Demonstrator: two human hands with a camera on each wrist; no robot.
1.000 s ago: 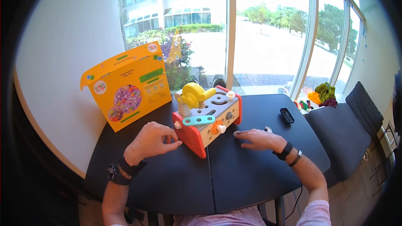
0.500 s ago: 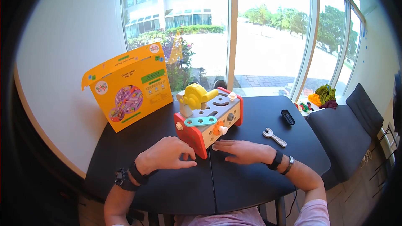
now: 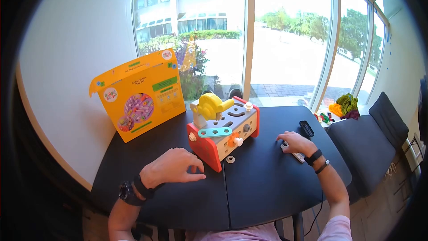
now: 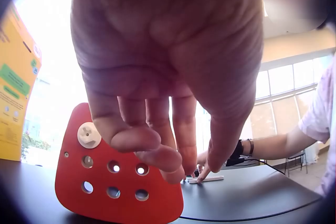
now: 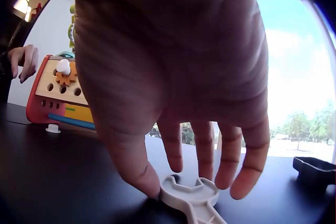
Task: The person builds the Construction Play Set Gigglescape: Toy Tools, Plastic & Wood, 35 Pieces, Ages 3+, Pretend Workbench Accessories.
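Observation:
My right hand [image 3: 298,144] is over a toy wrench [image 5: 191,195] lying on the dark table. Its thumb is at one side of the wrench head and its fingertips come down around the other, as the right wrist view shows. My left hand [image 3: 173,167] hovers left of the toy workbench [image 3: 227,129] with loosely bent fingers and nothing in them. Red end panels [image 4: 118,203], a teal strip [image 3: 215,132], an orange gear [image 3: 233,139] and a yellow toy saw [image 3: 211,105] belong to the workbench. A small white ring-shaped piece [image 3: 230,159] lies in front of it.
A yellow play-set box [image 3: 138,100] stands at the back left of the table [image 3: 267,192]. A black case [image 3: 306,128] lies beyond the right hand. Right of the table stands a grey chair [image 3: 365,138], and tall windows [image 3: 290,62] rise behind.
My right hand slid the white piece in front of the workbench, let go of it, and moved right to the wrench. The left hand came toward the workbench's front, then stayed nearly still.

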